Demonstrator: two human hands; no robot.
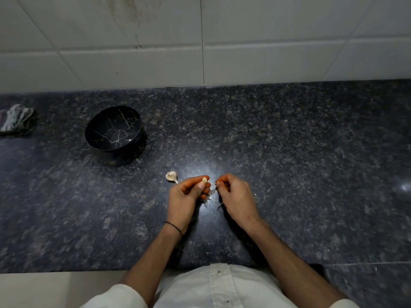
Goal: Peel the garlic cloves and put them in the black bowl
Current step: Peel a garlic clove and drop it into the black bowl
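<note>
Step in hand, as I judge it: the last skin is coming off one clove, and the bowl drop follows.

Round black bowl with pale vein-like lines [104,121]: upright on the bench, well to the left of both hands and beyond them. There is a pale fleck low on its inner wall. I cannot tell at this size whether it is glint or garlic.

Small white papery garlic bulb remnant with a stem stub [171,175]: lies on the bench just beside the left grip.

Left grip [184,196]: thumb and forefinger pinch a small pale yellow garlic clove [204,179], held above the bench. The clove looks mostly bare.

Whitish skin scraps [210,196]: loose on the bench between the two grips.

Right grip [235,196]: fingertips pinched on a thin shred of skin [216,183], apart from the clove.

Method notes (judgement):
- Hold the clove lightly so it neither bruises nor shoots out.
- Roll it to check the hidden side for skin.
- Drop the shred on the scrap pile rather than carrying it along.
- Take the clove left over the rim and let go low inside.

Surface and room:
- Crumpled grey cloth [16,118] at the far left.
- Dark speckled polished stone bench [289,152], with lamp glare just beyond the hands. It is glossy, so a dropped clove may skid.
- Behind it, a wall of large white tiles [278,41], grimy left of a dark vertical joint.
</note>
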